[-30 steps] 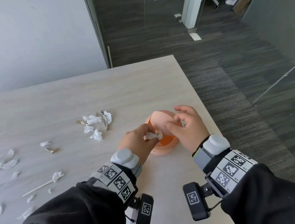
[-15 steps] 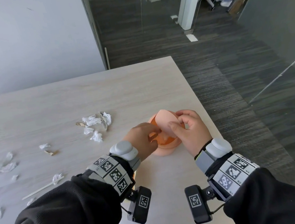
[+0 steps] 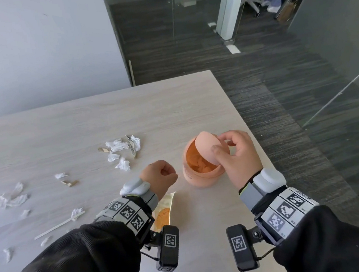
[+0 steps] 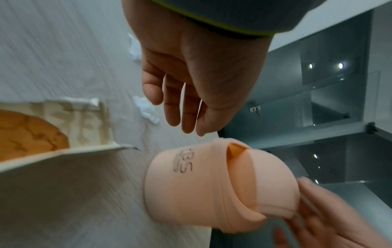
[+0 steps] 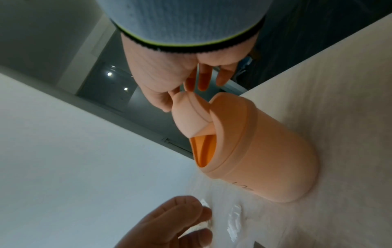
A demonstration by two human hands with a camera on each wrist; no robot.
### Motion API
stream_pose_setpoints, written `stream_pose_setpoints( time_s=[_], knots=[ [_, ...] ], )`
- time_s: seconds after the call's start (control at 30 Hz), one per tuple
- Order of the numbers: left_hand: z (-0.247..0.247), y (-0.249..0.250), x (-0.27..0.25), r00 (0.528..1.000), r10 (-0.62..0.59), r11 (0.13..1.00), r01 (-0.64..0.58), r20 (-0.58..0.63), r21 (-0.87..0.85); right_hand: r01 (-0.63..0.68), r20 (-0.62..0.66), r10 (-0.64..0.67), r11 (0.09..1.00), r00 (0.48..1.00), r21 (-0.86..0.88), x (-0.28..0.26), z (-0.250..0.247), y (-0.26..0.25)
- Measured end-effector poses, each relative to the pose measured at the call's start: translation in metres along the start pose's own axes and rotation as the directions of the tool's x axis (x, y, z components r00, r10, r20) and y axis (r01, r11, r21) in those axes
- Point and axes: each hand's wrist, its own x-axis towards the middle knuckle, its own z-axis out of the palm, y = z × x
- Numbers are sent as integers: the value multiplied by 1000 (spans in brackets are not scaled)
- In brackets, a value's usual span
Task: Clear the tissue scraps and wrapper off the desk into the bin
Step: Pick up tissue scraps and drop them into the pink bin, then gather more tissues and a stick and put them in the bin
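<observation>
A small peach bin (image 3: pixel 203 177) stands near the desk's right edge. My right hand (image 3: pixel 221 146) pinches its swing lid (image 3: pixel 205 148) and holds it tilted, so the orange inside shows. In the right wrist view the right hand (image 5: pixel 180 90) grips the lid's top edge above the bin (image 5: pixel 265 159). My left hand (image 3: pixel 163 175) hovers just left of the bin, loosely curled and empty. Its fingers (image 4: pixel 180 107) hang relaxed above the bin (image 4: pixel 191 193). Tissue scraps (image 3: pixel 121 152) lie mid-desk, more scraps (image 3: pixel 13 199) at the left. A biscuit wrapper (image 3: pixel 163 211) lies partly under my left wrist.
A white stick (image 3: pixel 57 227) with a tissue tuft lies at the front left, and small brown bits (image 3: pixel 69 183) sit among the scraps. The desk's right edge (image 3: pixel 251 127) runs close to the bin, with dark carpet beyond. Glass partitions stand behind.
The tissue scrap that my left hand held at the bin's mouth is gone from it, and that hand has drawn back left. My right hand still tilts the lid.
</observation>
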Motion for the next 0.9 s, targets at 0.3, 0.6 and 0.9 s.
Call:
stream_pose_setpoints(
  time_s=[0.3, 0.6, 0.9],
  knots=[
    [-78, -107, -37, 961, -227, 974, 224, -156, -34, 401, 235, -397, 915, 887, 34, -20, 74, -79],
    [-165, -253, -120, 776, -487, 868, 480, -401, -125, 178, 572, 31, 935, 820, -306, -41, 212, -52],
    [-185, -311, -160, 733, -557, 812, 579, -392, -70, -10, 353, 433, 643, 829, -766, -18, 240, -13]
  ],
)
